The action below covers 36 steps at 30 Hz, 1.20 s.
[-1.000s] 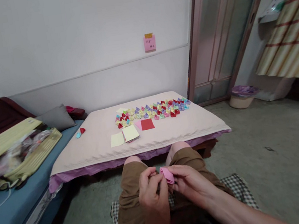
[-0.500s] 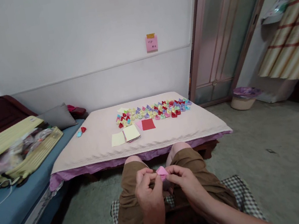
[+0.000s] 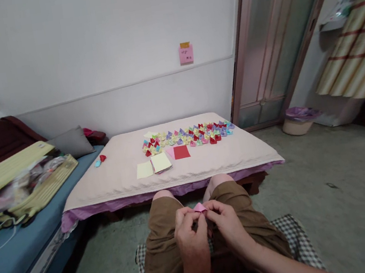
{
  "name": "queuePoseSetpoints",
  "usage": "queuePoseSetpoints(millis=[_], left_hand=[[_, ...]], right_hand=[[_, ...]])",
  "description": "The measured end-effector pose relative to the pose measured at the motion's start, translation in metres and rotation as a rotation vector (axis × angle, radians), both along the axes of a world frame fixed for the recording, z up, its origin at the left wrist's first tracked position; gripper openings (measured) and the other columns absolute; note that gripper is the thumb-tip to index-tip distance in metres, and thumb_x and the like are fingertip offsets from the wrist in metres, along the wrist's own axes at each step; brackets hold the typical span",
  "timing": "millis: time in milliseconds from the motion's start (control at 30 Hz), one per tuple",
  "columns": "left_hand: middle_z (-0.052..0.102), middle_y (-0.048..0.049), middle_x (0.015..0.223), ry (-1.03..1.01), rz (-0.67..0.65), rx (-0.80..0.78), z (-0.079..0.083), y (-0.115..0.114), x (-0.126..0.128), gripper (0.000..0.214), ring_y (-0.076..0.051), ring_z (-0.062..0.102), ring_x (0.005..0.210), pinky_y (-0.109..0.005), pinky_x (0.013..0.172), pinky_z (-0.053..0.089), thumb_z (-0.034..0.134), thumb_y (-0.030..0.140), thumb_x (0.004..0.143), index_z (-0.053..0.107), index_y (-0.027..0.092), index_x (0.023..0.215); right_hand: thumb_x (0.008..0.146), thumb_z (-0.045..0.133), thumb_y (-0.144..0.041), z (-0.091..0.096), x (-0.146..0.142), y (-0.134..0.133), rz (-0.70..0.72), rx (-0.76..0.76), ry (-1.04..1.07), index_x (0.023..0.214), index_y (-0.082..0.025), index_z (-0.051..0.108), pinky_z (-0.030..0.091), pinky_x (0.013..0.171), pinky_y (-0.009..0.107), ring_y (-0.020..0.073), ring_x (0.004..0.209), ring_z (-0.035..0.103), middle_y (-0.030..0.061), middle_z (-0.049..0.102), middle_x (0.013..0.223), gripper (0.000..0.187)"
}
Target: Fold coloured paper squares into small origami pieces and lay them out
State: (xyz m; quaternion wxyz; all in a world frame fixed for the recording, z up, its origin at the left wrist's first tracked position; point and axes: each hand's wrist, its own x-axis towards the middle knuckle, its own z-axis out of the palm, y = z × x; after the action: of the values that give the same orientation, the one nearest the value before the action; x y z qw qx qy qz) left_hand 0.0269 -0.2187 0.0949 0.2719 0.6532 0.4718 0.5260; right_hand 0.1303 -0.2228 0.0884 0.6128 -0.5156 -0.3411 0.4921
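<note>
In the head view, the only one, a person sits on a checked cloth [image 3: 297,233] facing a low, cloth-covered desk [image 3: 224,160]. The pink folded paper [image 3: 199,207] is above the lap, between the knees, well clear of the desk. The left hand [image 3: 190,232] pinches it from one side and the right hand [image 3: 229,221] from the other, thumbs and fingertips closed on its edges. A small peak of paper stands up between them; its lower part is hidden by the fingers.

The step in hand appears to be shaping or opening the folds of this one piece. The next move seems to call for a light, even pinch from both sides, so that the creases part or press flat without the thin paper tearing or slipping.

On the desk, many small folded paper pieces [image 3: 203,133] in mixed colours stand close together toward the far side. Nearer lie a red square sheet [image 3: 181,152], a pink sheet [image 3: 170,152] partly beneath it, a stack of paper [image 3: 161,162] topped with pale yellow, and a pale yellow sheet [image 3: 144,170] just beside the stack.
</note>
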Motion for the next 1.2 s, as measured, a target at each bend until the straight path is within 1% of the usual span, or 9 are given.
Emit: queuePoseSetpoints(millis=[167, 300, 400, 500, 667, 900, 1033, 1100, 1200], left_hand=[[0.055, -0.0053, 0.084, -0.050, -0.071, -0.108, 0.007, 0.004, -0.007, 0.026, -0.018, 0.057, 0.079, -0.029, 0.074, 0.044, 0.052, 0.023, 0.083, 0.066, 0.017, 0.062], [0.055, -0.0062, 0.096, -0.331, -0.032, -0.307, 0.011, 0.016, -0.015, 0.005, -0.020, 0.057, 0.087, -0.029, 0.074, 0.045, 0.065, 0.021, 0.066, 0.062, 0.017, 0.064], [0.058, -0.0062, 0.095, -0.462, -0.048, -0.422, 0.010, 0.023, -0.017, 0.022, -0.021, 0.059, 0.089, -0.029, 0.074, 0.047, 0.067, 0.020, 0.059, 0.060, 0.017, 0.079], [0.063, -0.0061, 0.085, -0.502, -0.147, -0.548, 0.009, 0.021, -0.016, 0.029, -0.020, 0.062, 0.081, -0.030, 0.070, 0.049, 0.067, 0.019, 0.060, 0.057, 0.015, 0.087], [0.064, -0.0023, 0.071, -0.550, -0.256, -0.700, 0.011, 0.016, -0.015, 0.025, -0.013, 0.062, 0.060, -0.025, 0.058, 0.049, 0.064, 0.021, 0.065, 0.055, 0.014, 0.088], [0.063, 0.0021, 0.060, -0.472, -0.248, -0.631, 0.003, 0.021, -0.012, 0.039, -0.011, 0.056, 0.049, -0.020, 0.049, 0.042, 0.067, 0.008, 0.053, 0.054, 0.013, 0.089], [0.064, 0.0016, 0.071, -0.378, -0.258, -0.541, 0.003, 0.017, -0.009, 0.051, -0.010, 0.057, 0.053, -0.019, 0.048, 0.042, 0.063, 0.005, 0.055, 0.054, 0.014, 0.105], [0.062, 0.0022, 0.071, -0.323, -0.261, -0.494, 0.004, 0.015, -0.009, 0.051, -0.009, 0.056, 0.052, -0.018, 0.047, 0.041, 0.061, 0.005, 0.058, 0.054, 0.014, 0.108], [0.060, 0.0034, 0.066, -0.332, -0.264, -0.486, 0.005, 0.016, -0.011, 0.043, -0.007, 0.053, 0.049, -0.018, 0.047, 0.039, 0.059, 0.007, 0.062, 0.055, 0.014, 0.104]], right_hand=[[0.066, 0.066, -0.029, 0.001, 0.007, 0.000, 0.017, -0.002, 0.006, 0.058, -0.018, 0.063, 0.037, 0.047, 0.025, 0.0137, 0.048, 0.050, -0.0011, 0.060, 0.053, 0.014], [0.065, 0.064, -0.021, 0.006, 0.018, -0.001, 0.061, 0.008, 0.032, 0.060, -0.016, 0.064, 0.039, 0.052, 0.024, 0.0134, 0.053, 0.052, 0.0001, 0.064, 0.059, 0.007], [0.065, 0.063, -0.021, 0.010, 0.023, -0.002, 0.111, 0.005, 0.051, 0.060, -0.016, 0.064, 0.041, 0.055, 0.025, 0.0139, 0.054, 0.053, 0.0002, 0.064, 0.059, 0.007], [0.064, 0.063, -0.019, 0.012, 0.023, -0.002, 0.166, -0.006, 0.055, 0.060, -0.016, 0.065, 0.042, 0.056, 0.026, 0.0142, 0.054, 0.053, -0.0009, 0.061, 0.056, 0.006], [0.063, 0.061, -0.016, 0.012, 0.022, -0.002, 0.209, -0.030, 0.016, 0.058, -0.016, 0.066, 0.041, 0.057, 0.026, 0.0142, 0.055, 0.053, -0.0018, 0.059, 0.053, 0.006], [0.061, 0.063, -0.015, 0.013, 0.027, 0.002, 0.175, -0.033, -0.110, 0.055, -0.015, 0.066, 0.037, 0.056, 0.024, 0.0131, 0.055, 0.049, -0.0021, 0.059, 0.055, 0.007], [0.059, 0.061, -0.015, 0.013, 0.031, 0.004, 0.141, -0.030, -0.170, 0.056, -0.015, 0.066, 0.035, 0.055, 0.024, 0.0126, 0.055, 0.047, -0.0022, 0.059, 0.055, 0.006], [0.060, 0.060, -0.015, 0.013, 0.031, 0.003, 0.143, -0.031, -0.191, 0.056, -0.015, 0.065, 0.034, 0.053, 0.023, 0.0123, 0.054, 0.046, -0.0023, 0.058, 0.054, 0.007], [0.061, 0.059, -0.017, 0.015, 0.032, 0.003, 0.166, -0.029, -0.219, 0.055, -0.015, 0.064, 0.033, 0.052, 0.023, 0.0117, 0.051, 0.045, -0.0026, 0.056, 0.052, 0.007]])
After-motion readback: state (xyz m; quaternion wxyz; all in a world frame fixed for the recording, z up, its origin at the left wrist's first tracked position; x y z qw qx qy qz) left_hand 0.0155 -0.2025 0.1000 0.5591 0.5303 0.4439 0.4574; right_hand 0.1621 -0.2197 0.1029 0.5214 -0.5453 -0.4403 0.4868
